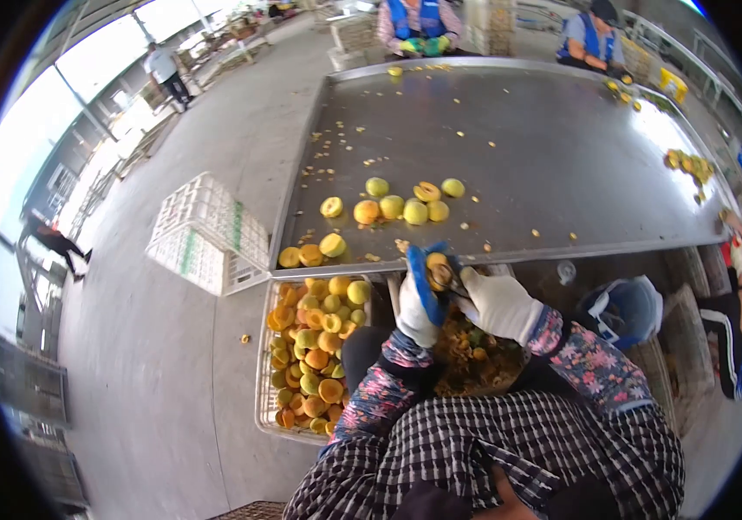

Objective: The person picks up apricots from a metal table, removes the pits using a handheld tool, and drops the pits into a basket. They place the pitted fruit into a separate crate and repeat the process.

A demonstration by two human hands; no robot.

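My left hand [421,299], in a white glove with blue over the fingers, is closed around a yellow peach [440,274] just off the table's near edge. My right hand [503,303], white-gloved, is closed against the same peach. Something dark shows between the two hands, too small to name. Below them is a container of peels and scraps [475,357], partly covered by my arms. Several whole and cut peaches [391,206] lie on the metal table [492,165] ahead of my hands. Beside my left arm stands a crate full of peach halves [310,347].
An empty white crate [206,234] leans left of the table. A blue bucket [627,312] stands at the right under the table edge. Two people in blue vests [419,22] work across the table, and another person's gloved hand [738,258] is at far right.
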